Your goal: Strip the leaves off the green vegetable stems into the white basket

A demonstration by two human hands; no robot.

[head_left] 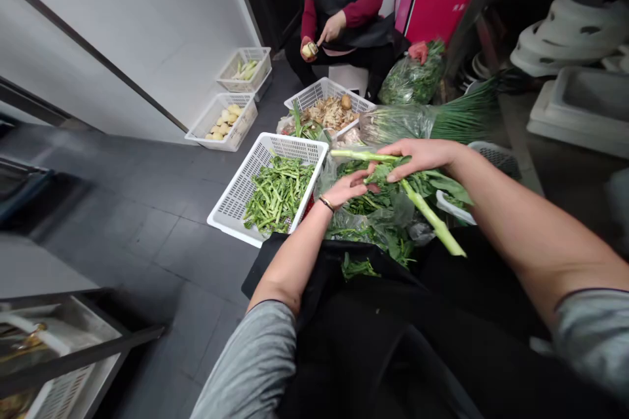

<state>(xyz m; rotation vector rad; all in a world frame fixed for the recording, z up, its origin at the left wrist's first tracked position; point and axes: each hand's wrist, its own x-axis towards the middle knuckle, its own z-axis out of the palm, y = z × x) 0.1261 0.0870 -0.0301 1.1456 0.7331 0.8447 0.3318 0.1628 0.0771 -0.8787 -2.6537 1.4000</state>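
Observation:
My right hand [420, 156] is closed around leafy green stalks. One thick pale-green stalk [432, 219] slants down toward my lap, and a thinner stem points left from the same hand. My left hand [348, 188], with a band on its wrist, meets the leaves from the left; its bent fingers close on the leafy part, partly hidden. Below both hands lies an opened clear plastic bag of leafy greens [368, 226]. Just left of it, a white plastic basket [233, 200] contains cut green stems [280, 193]. Some loose leaf bits [358, 266] rest on my black apron.
A seated person [339, 19] opposite peels a pale potato [309, 50] over a basket of peelings [329, 112]. Baskets of peeled potatoes [225, 123] and pale vegetables [246, 69] stand by the wall. Bagged scallions [442, 118] lie right; stacked white tubs [580, 105] sit beyond.

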